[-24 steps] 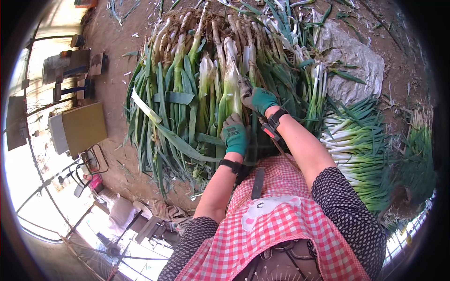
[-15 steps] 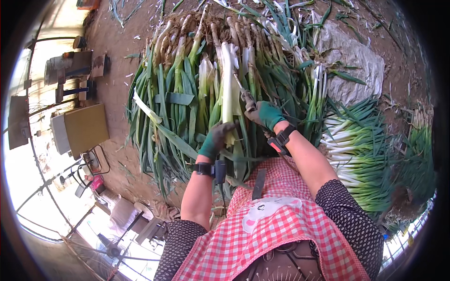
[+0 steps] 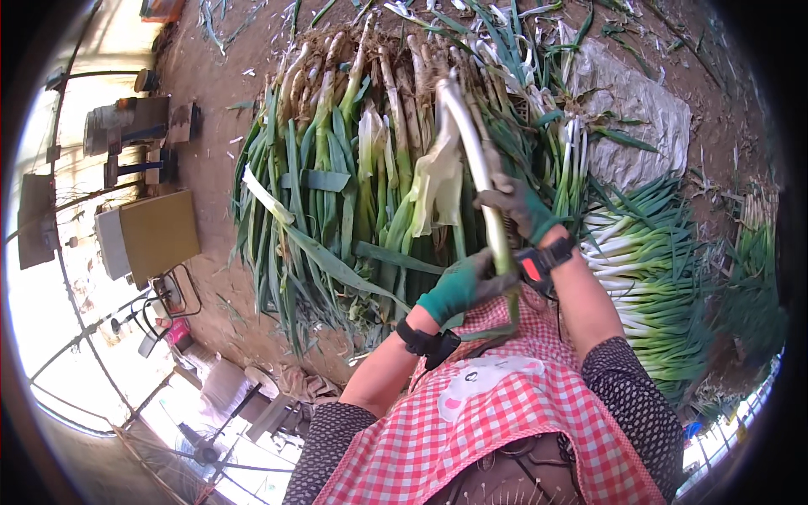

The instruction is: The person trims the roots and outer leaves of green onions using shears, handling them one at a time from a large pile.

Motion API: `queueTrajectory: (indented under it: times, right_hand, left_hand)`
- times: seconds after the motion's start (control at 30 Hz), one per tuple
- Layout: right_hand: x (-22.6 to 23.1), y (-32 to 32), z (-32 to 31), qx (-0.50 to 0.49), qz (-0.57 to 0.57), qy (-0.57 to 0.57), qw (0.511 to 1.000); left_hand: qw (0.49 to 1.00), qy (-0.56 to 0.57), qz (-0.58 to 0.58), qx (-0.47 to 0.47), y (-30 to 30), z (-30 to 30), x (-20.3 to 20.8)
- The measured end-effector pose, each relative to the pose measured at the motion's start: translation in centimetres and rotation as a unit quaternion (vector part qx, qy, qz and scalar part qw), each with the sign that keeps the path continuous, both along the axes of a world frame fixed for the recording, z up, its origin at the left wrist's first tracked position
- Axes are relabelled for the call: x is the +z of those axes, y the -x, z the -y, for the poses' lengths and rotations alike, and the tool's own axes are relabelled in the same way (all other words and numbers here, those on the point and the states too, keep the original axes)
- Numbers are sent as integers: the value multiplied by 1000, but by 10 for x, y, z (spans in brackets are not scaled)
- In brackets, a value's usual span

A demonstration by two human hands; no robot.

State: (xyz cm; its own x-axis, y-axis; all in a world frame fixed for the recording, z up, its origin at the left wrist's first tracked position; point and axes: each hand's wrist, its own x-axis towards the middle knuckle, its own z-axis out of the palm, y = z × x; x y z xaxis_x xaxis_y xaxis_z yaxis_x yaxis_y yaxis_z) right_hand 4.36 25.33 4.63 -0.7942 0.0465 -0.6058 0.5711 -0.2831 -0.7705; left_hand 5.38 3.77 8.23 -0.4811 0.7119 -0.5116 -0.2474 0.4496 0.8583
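Note:
A long green onion [image 3: 473,143] slants over the pile, its white end pointing away from me and its green end toward my apron. My left hand [image 3: 467,284], in a green glove with dark fingers, is closed around its lower green part. Beside the white stalk, my right hand [image 3: 523,206] is closed, gloved the same way. The thin-nozzled air gun in it is mostly hidden and blurred. A pale, loose outer skin [image 3: 438,189] hangs left of the stalk. Under both hands lies a thick pile of unpeeled green onions [image 3: 324,168], roots at the far side.
Cleaned green onions [image 3: 635,278] are stacked at the right, with another bundle [image 3: 753,236] beyond them. A pale plastic sheet [image 3: 627,109] lies at the upper right. A tan box [image 3: 156,236] and a pink object [image 3: 178,332] stand at the left.
My left hand has moved right and nearer to me with the green onion, which now tilts. My right hand has shifted right. An outer skin now hangs apart from the white stalk.

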Motion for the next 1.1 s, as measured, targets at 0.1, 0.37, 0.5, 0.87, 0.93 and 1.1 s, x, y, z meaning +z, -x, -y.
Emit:
queueTrajectory:
  times: [0.1, 0.37, 0.5, 0.87, 0.93, 1.1]
  right_hand:
    - [44, -50, -79, 12, -11, -172, 985]
    - [9, -102, -217, -33, 54, -392, 918]
    - [-48, -95, -199, 39, 28, -450, 892]
    - [-41, -60, -13, 213, 121, -292, 925]
    - [-38, -51, 8, 212, 91, -270, 935]
    - [8, -26, 67, 296, 65, -235, 924]
  left_hand:
    - [993, -86, -36, 70, 20, -6, 10]
    - [804, 448, -391, 32, 106, 29, -99]
    - [763, 550, -337, 37, 123, 5, -108]
    - [953, 216, -133, 165, 104, 73, -53]
    - [966, 76, -3, 246, 95, 71, -45]
    - [955, 64, 18, 290, 109, 79, -79]
